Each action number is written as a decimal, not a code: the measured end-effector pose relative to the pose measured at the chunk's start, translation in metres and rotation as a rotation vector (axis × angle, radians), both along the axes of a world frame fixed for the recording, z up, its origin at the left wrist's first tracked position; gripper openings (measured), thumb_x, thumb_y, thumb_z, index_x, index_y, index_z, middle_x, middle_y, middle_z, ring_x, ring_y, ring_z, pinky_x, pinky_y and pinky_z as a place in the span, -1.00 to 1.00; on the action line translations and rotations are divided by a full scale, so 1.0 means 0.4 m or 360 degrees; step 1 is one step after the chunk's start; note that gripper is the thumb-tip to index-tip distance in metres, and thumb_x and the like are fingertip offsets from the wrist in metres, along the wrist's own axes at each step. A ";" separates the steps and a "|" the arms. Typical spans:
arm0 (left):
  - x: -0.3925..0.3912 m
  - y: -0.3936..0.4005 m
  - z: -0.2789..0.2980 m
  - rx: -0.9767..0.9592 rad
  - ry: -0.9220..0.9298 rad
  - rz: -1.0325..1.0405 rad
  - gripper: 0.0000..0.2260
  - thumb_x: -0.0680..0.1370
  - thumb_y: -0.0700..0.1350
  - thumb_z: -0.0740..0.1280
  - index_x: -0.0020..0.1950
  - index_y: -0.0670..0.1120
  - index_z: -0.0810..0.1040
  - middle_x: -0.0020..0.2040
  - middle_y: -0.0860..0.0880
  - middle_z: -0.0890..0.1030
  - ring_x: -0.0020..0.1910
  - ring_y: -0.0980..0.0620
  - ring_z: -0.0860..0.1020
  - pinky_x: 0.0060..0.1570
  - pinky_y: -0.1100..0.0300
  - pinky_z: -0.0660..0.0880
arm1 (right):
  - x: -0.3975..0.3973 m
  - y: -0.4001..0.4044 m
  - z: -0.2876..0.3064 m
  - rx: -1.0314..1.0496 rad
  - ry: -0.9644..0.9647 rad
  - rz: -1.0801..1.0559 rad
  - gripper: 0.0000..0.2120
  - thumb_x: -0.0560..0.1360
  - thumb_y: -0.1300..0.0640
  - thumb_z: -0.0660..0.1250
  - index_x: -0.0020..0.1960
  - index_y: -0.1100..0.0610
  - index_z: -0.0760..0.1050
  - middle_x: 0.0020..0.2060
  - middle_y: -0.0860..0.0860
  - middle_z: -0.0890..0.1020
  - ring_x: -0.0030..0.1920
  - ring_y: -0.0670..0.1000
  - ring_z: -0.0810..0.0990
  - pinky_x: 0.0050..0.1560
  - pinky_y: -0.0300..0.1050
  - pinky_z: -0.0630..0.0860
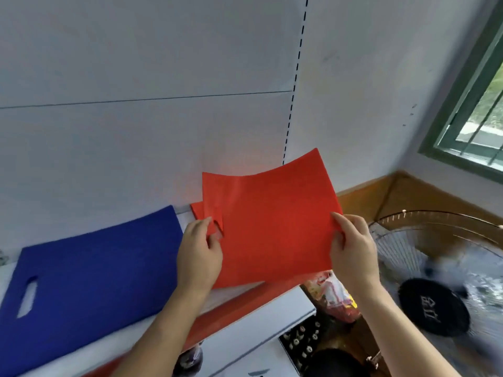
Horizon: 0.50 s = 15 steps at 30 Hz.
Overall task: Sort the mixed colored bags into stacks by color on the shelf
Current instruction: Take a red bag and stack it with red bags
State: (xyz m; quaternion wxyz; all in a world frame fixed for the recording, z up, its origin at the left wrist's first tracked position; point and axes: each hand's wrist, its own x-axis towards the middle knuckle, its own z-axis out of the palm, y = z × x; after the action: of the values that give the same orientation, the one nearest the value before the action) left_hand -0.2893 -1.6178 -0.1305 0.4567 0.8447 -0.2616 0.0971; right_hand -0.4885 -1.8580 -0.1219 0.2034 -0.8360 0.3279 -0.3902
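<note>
Item: red bag (272,221), centre of the frame, held flat and slightly curled above the white shelf (245,326). Your left hand (200,257) pinches its left edge by the handle cut-out; your right hand (351,248) grips its right edge, fingers closed on the fabric. Item: blue bag (89,270), lower left, lying flat on the shelf. Item: fan (435,281), lower right.

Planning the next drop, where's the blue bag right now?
In the head view the blue bag lies flat on the white shelf at lower left, just left of the left hand and the held red bag.
</note>
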 end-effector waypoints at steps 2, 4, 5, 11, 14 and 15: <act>0.008 -0.017 -0.010 0.0097 0.0001 0.0095 -0.62 0.66 -0.24 0.28 0.49 -0.13 0.51 0.39 -0.04 0.55 0.34 -0.02 0.52 0.28 0.06 0.52 | 0.052 -0.055 -0.010 0.0012 0.0035 0.0107 -0.57 0.62 0.31 0.27 0.47 0.10 0.53 0.23 -0.05 0.53 0.07 -0.09 0.49 0.15 -0.11 0.49; 0.013 -0.035 -0.016 0.0230 0.0011 0.0181 -0.60 0.65 -0.24 0.28 0.51 -0.15 0.49 0.39 -0.06 0.55 0.34 -0.07 0.52 0.28 0.02 0.52 | 0.101 -0.106 -0.018 0.0003 0.0078 0.0223 -0.56 0.62 0.30 0.27 0.47 0.10 0.53 0.24 -0.03 0.54 0.09 -0.02 0.55 0.17 -0.06 0.54; 0.015 -0.045 -0.018 0.0297 0.0023 0.0230 -0.59 0.65 -0.24 0.28 0.51 -0.15 0.49 0.39 -0.07 0.55 0.33 -0.09 0.51 0.27 0.00 0.52 | 0.123 -0.129 -0.022 0.0007 0.0110 0.0281 -0.56 0.62 0.30 0.27 0.48 0.11 0.52 0.24 -0.02 0.55 0.10 0.01 0.57 0.18 -0.04 0.55; 0.020 -0.101 -0.046 0.0680 0.0000 0.0524 -0.79 0.65 -0.14 0.29 0.25 -0.14 0.59 0.10 -0.06 0.61 0.08 -0.13 0.58 -0.06 0.08 0.46 | 0.215 -0.222 -0.058 0.0053 0.0392 0.0511 -0.53 0.58 0.31 0.27 0.48 0.16 0.51 0.33 0.06 0.54 0.24 0.18 0.59 0.26 0.13 0.57; 0.011 -0.112 -0.050 0.0825 -0.0074 0.0585 -0.85 0.68 -0.05 0.24 0.00 -0.08 0.54 -0.15 0.03 0.49 -0.09 -0.08 0.54 -0.19 0.13 0.34 | 0.231 -0.242 -0.075 0.0085 0.0527 0.0521 -0.56 0.60 0.22 0.29 0.48 0.18 0.51 0.34 0.11 0.54 0.29 0.22 0.56 0.30 0.17 0.54; 0.005 -0.115 -0.050 0.0866 -0.0073 0.0610 -0.85 0.68 -0.05 0.23 0.02 -0.07 0.54 -0.13 0.03 0.52 -0.08 -0.07 0.53 -0.17 0.11 0.37 | 0.235 -0.245 -0.078 0.0083 0.0557 0.0522 -0.56 0.61 0.18 0.30 0.47 0.19 0.51 0.34 0.13 0.54 0.30 0.23 0.55 0.30 0.16 0.53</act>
State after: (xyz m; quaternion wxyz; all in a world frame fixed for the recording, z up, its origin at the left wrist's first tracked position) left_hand -0.2871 -1.6637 -0.1506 0.1819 0.9671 -0.1244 0.1269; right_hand -0.3945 -1.9561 -0.1531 0.2257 -0.9273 0.2281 -0.1926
